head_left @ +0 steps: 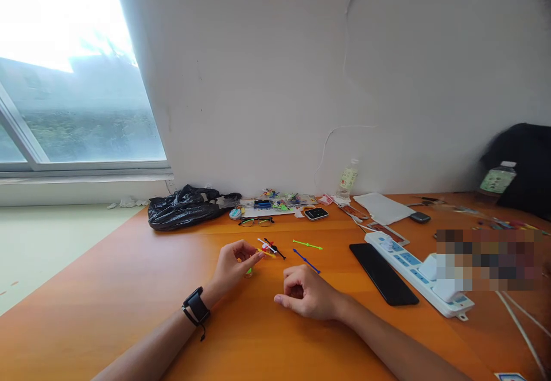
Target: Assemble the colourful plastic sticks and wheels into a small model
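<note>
My left hand (235,263), with a black watch on its wrist, rests on the orange table (107,300). Its fingertips pinch a small yellow stick at the edge of a little cluster of coloured sticks (271,248), white, red and black. Something small and green (249,271) shows under that hand. My right hand (307,295) lies on the table with fingers curled and nothing visible in them. A blue stick (306,261) lies just beyond its knuckles, and a green stick (307,245) lies farther back.
A black phone (383,273) and a white power strip (419,273) lie to the right. Along the wall sit a black plastic bag (185,208), glasses (256,221), a small device (316,213), a bottle (346,181), papers (383,206) and more coloured pieces.
</note>
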Tool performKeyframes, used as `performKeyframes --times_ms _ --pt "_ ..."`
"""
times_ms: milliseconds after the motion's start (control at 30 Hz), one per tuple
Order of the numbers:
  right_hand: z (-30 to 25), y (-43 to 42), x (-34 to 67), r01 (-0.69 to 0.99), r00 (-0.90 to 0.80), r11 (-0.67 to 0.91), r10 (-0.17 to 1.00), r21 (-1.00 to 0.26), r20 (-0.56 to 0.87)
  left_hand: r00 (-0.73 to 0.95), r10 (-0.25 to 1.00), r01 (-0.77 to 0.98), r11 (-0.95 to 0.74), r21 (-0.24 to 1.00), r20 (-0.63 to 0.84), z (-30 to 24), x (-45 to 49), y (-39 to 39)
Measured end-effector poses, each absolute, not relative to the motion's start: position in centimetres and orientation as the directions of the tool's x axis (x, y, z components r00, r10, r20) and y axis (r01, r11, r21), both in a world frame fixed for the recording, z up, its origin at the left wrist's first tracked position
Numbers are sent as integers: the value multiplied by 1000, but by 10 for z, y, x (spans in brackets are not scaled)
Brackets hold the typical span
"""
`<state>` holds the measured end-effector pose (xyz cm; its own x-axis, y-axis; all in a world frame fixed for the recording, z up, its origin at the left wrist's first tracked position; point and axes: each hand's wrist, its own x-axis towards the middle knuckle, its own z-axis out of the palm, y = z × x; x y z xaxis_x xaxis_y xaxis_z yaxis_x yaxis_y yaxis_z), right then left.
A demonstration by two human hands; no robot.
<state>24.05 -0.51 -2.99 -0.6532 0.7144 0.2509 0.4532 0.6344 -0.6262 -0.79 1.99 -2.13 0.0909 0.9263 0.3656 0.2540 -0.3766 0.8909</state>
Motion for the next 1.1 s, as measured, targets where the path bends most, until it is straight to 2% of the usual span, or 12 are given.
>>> performKeyframes --times_ms 133,267,367,533,667,867,967,1100 --pt "-28 -6 240 463 -646 637 718 -616 257 92 905 234 -425 875 415 -18 -7 18" --pt "-27 -7 240 470 -642 641 720 -607 264 73 884 121 -467 876 461 -10 -5 12" --pt "-28 -6 239 478 -601 615 750 -628 277 101 896 34 -438 899 432 -5 -3 8" --pt "-30 -2 239 469 -441 486 852 -738 281 247 905 -28 -351 936 347 -2 0 1" --pt "-31 2 239 454 -368 463 876 -761 313 322 892 23 -344 939 319 -2 1 -3" --pt "-38 4 236 411 -460 466 848 -784 263 346 887 90 -356 930 306 -4 -2 0" --pt "-38 3 236 482 -442 468 860 -740 256 333 886 177 -394 902 322 -11 -3 4" --pt "-33 4 240 597 -412 503 861 -625 298 271 873 350 -482 803 406 -23 -6 13"
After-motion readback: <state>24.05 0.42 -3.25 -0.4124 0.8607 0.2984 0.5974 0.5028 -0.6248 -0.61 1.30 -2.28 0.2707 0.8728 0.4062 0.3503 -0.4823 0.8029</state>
